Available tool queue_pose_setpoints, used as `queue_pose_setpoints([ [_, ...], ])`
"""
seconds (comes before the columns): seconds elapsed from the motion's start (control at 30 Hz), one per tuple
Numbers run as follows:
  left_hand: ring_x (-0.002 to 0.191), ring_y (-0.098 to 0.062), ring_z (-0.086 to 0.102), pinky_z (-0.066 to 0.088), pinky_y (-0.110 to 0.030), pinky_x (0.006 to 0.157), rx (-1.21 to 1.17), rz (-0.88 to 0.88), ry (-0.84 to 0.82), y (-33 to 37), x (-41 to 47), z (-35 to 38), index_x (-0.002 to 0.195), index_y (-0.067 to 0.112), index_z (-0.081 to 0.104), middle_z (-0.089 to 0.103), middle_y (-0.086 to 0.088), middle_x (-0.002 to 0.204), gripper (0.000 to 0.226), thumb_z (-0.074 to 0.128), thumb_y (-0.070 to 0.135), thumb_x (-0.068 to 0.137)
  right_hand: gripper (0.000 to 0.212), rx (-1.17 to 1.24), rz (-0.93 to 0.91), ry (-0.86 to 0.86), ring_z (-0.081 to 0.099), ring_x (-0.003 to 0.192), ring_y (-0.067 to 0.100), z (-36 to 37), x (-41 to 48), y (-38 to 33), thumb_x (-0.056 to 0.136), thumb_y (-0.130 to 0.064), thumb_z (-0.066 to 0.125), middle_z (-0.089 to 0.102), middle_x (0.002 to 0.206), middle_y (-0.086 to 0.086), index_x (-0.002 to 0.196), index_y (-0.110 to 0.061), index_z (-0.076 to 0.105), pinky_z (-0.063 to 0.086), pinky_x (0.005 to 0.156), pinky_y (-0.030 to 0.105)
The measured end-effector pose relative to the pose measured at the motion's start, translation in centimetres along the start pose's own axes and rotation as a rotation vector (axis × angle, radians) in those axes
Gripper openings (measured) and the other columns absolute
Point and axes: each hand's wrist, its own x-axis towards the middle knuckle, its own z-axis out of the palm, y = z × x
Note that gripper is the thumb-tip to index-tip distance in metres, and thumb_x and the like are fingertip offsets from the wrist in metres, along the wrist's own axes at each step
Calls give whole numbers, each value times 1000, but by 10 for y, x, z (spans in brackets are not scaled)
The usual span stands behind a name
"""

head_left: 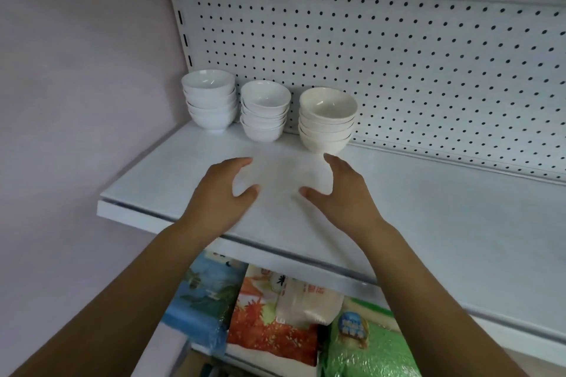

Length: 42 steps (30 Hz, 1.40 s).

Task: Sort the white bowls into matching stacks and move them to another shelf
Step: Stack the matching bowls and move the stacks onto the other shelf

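Note:
Three stacks of white bowls stand in a row at the back left of a white shelf (pixel 428 223). The left stack (pixel 210 101) is bright white, the middle stack (pixel 265 112) slightly smaller, and the right stack (pixel 327 121) is cream-toned. My left hand (pixel 219 193) and my right hand (pixel 343 190) hover over the shelf just in front of the middle and right stacks, palms facing each other, fingers spread, holding nothing. The right fingertips are close to the base of the cream stack without touching it.
A white pegboard (pixel 398 40) backs the shelf, and a pale wall (pixel 76 70) closes the left side. Below the shelf lie bagged goods: a blue bag (pixel 205 300), an orange bag (pixel 275 315) and a green bag (pixel 367 346).

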Motion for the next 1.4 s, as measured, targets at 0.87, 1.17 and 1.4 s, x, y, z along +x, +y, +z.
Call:
queue_pose_setpoints([
  [0.87,132,-17,50,34,-28,100,305,-929,858,-74,-571,-202,145,30,53,54,17,134,58,74,37,91,60,289,-750,-811,45,127,1,243,-347,-295,91,-40,75,49,141,-21,144,-30,50,37,108,24],
  [1.17,135,-20,49,35,-27,104,431,-1322,1325,2,-747,-204,147,26,52,56,1,147,58,70,38,94,60,328,-1202,-1182,49,123,0,292,-514,-382,87,-36,80,57,138,-13,141,-25,56,39,104,17],
  [1.4,142,-12,41,28,-23,108,476,-1529,1529,39,-825,-188,148,28,50,52,10,150,58,69,39,95,62,309,-1469,-1406,48,128,6,304,-623,-421,88,-36,78,55,142,-7,144,-24,53,28,91,7],
])
